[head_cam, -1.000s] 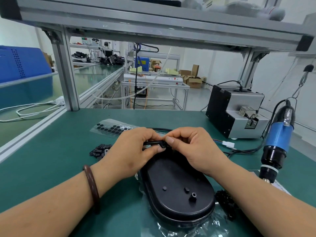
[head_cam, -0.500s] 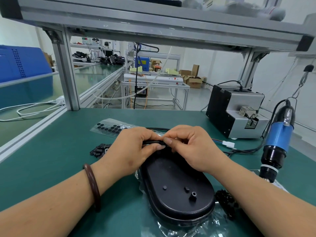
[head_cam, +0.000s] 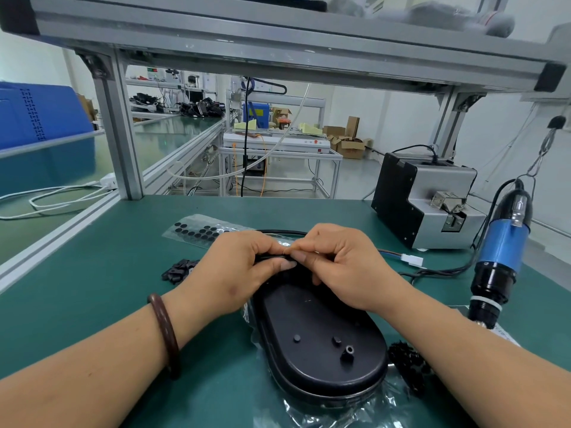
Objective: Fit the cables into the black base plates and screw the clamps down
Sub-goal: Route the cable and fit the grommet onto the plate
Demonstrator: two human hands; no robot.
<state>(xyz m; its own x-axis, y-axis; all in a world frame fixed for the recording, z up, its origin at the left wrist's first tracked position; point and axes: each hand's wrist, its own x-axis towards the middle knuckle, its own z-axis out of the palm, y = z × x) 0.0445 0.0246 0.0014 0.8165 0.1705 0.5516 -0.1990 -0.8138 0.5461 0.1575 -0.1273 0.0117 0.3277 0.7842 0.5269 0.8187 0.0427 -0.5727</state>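
Near the middle of the frame both hands meet over the far end of the black base plate (head_cam: 318,344), which lies flat on the green bench (head_cam: 92,273) with crinkled clear plastic (head_cam: 324,413) under its near end. The left hand (head_cam: 234,270) has its fingers curled and its thumb pressed along a black cable (head_cam: 272,257), pinching it just above the plate's far edge. The right hand (head_cam: 343,267) is curled too, thumb tip against the same stretch of cable, knuckle to knuckle with the left. Whether the cable already sits in the plate I cannot tell; the fingers cover that spot. Behind the hands the cable loops toward the top of the bench, and thin coloured wires run right to a small white connector (head_cam: 412,261) lying on the mat.

A dark bracelet (head_cam: 165,332) circles the left wrist. Left of the hands sits a small heap of black clamps (head_cam: 179,270), and beyond it a clear bag of black round pads (head_cam: 200,231). More small black parts (head_cam: 408,362) lie at the plate's lower right, beside the right forearm. At the right edge a blue electric screwdriver (head_cam: 502,251) hangs tip down, with a grey and black machine (head_cam: 426,199) behind it.
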